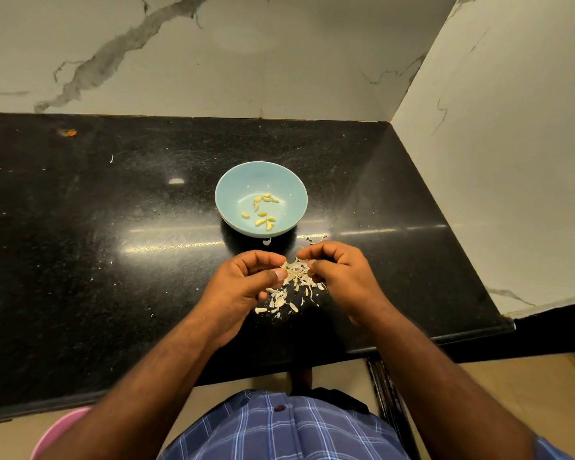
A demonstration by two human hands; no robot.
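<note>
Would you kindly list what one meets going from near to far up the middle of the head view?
Checked shirt → black counter → left hand and right hand, side by side, pinching papery skins above a loose pile → blue bowl holding yellowish cloves → marble wall.

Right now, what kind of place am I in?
Probably a home kitchen: a black granite counter, a blue bowl of peeled garlic cloves, and papery skins piled on the counter.

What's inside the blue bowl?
Several small yellowish peeled garlic cloves lie loose on the bottom of the blue bowl. Nothing covers them; only the inside of the near wall is hidden behind its rim.
</note>
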